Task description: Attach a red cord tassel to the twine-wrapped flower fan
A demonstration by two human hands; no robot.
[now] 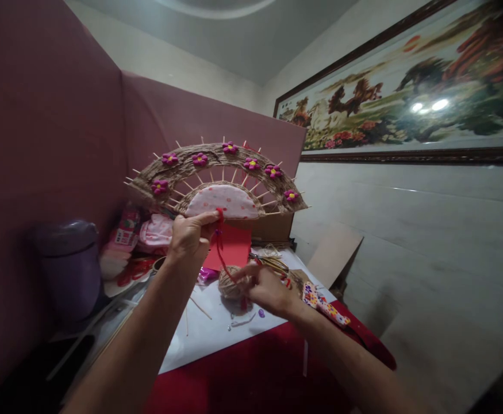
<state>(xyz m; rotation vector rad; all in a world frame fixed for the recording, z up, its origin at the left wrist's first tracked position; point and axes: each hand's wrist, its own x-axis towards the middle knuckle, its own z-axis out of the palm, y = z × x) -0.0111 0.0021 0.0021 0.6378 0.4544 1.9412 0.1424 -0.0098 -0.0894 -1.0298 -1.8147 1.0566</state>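
A handmade fan (222,201) of twine woven on thin sticks is held up in front of me, with purple flowers along its band and a spotted pale cloth half-circle at its base. My left hand (191,233) pinches the fan at its bottom edge, thumb on the cloth beside a red cord. The red cord (220,253) hangs from there and runs down to my right hand (266,284), whose fingers are closed on it. Behind that hand lies a ball of twine (230,283), partly covered by the fingers.
A white sheet (182,345) on a red cloth (234,379) bears loose sticks, scissors (272,263) and a purple bead (261,313). Red paper (234,247) stands behind. To the left is a purple bin (68,270); a patterned fabric strip (324,305) lies right.
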